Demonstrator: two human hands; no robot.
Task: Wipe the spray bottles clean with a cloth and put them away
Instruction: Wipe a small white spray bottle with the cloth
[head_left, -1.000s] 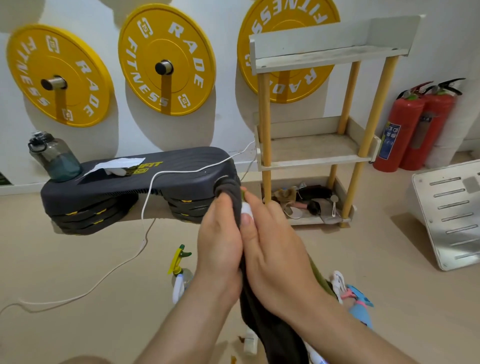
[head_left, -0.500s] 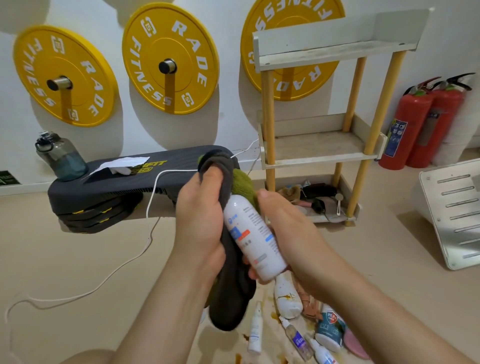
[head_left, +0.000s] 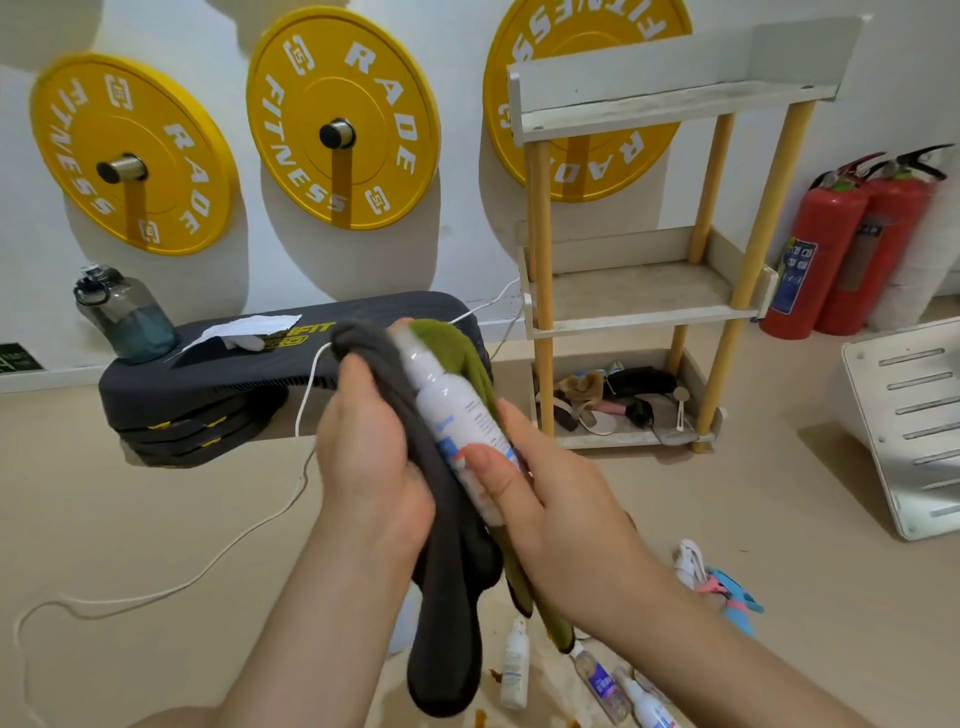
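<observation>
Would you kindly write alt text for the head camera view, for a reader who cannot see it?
A person's right hand holds a white spray bottle while the left hand grips a grey-and-green cloth against it. More small bottles lie on the floor below, and a wooden shelf rack stands behind.

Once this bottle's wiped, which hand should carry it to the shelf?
Right. The right hand grips the white bottle and sits nearer the shelf rack; the left hand holds the cloth.

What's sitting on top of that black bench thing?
A white sheet and a white cable lie on it; a water jug seems to stand at its left end. The cloth and spray bottle hide its right end.
</observation>
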